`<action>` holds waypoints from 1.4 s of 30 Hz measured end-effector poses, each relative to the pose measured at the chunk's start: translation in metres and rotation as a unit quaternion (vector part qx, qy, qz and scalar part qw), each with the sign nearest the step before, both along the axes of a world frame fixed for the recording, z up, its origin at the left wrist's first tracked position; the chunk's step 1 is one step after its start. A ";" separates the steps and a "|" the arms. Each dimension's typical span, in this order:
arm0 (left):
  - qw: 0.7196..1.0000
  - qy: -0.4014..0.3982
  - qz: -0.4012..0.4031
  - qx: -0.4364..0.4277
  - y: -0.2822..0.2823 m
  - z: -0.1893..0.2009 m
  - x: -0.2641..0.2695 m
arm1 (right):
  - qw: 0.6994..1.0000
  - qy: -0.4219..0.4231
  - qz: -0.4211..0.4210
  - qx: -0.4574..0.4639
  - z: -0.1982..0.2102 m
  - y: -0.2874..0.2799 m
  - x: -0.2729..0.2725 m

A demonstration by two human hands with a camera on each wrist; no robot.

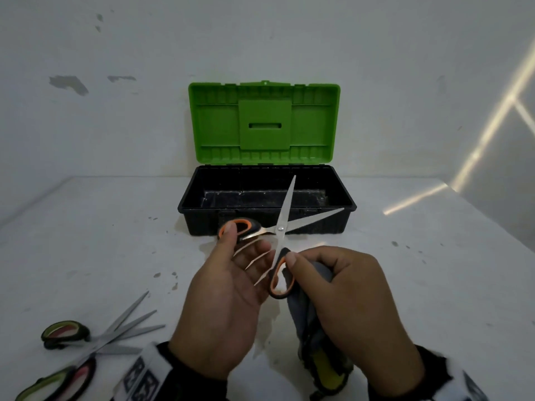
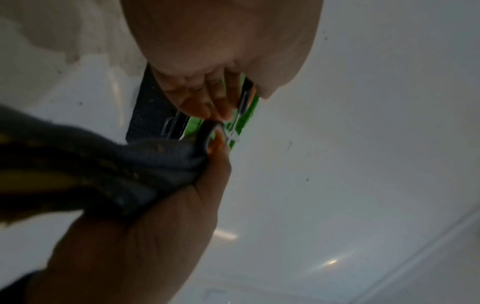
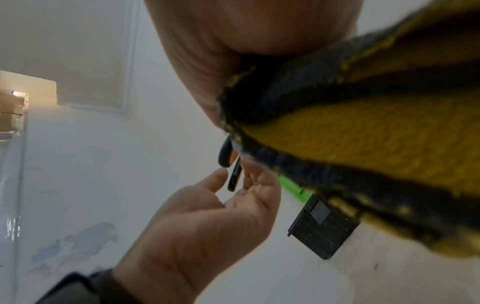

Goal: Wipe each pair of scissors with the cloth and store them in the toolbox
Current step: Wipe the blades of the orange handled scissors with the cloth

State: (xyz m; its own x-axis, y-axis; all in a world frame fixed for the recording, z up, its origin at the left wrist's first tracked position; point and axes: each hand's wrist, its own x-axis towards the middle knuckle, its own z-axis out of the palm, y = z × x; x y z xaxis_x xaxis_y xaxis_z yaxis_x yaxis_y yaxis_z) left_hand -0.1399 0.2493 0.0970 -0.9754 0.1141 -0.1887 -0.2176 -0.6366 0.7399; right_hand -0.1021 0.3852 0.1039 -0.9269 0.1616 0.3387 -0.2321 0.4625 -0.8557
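A pair of orange-and-black scissors (image 1: 280,228) hangs in front of the toolbox with its blades spread wide. My left hand (image 1: 241,246) pinches one handle loop (image 1: 241,224) between thumb and fingers. My right hand (image 1: 307,264) pinches the other loop (image 1: 279,280) with the thumb and grips a bunched grey-and-yellow cloth (image 1: 315,337) in its palm. The toolbox (image 1: 199,209) stands open, green lid (image 1: 217,125) upright, black tub showing nothing inside. In the right wrist view the cloth (image 3: 363,133) fills the right side, beside the left hand (image 3: 221,205).
Two more pairs of scissors with green-and-pink handles (image 1: 66,334) (image 1: 58,380) lie crossed at the near left of the white table (image 1: 419,285). The toolbox stands against a white wall (image 1: 115,125). Small dark specks mark the tabletop.
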 end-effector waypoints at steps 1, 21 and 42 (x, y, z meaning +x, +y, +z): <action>1.000 -0.002 0.014 0.014 0.004 0.001 0.002 | 1.000 0.011 0.001 0.007 -0.002 -0.003 0.000; 0.963 0.028 0.230 -0.137 0.027 0.004 0.002 | 0.998 0.031 -0.051 -0.015 0.004 0.020 0.009; 0.959 0.090 0.196 -0.182 0.039 -0.007 0.005 | 0.949 0.194 -0.104 0.227 -0.018 0.000 -0.030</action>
State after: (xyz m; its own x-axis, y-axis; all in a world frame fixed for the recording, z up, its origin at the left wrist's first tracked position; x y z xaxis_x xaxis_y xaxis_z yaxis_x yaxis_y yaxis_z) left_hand -0.1352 0.2883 0.0899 -0.9504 -0.3097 0.0294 0.1383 -0.3359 0.9317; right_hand -0.1317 0.3854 0.0857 -0.6819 0.0819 0.7268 -0.3533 0.8332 -0.4254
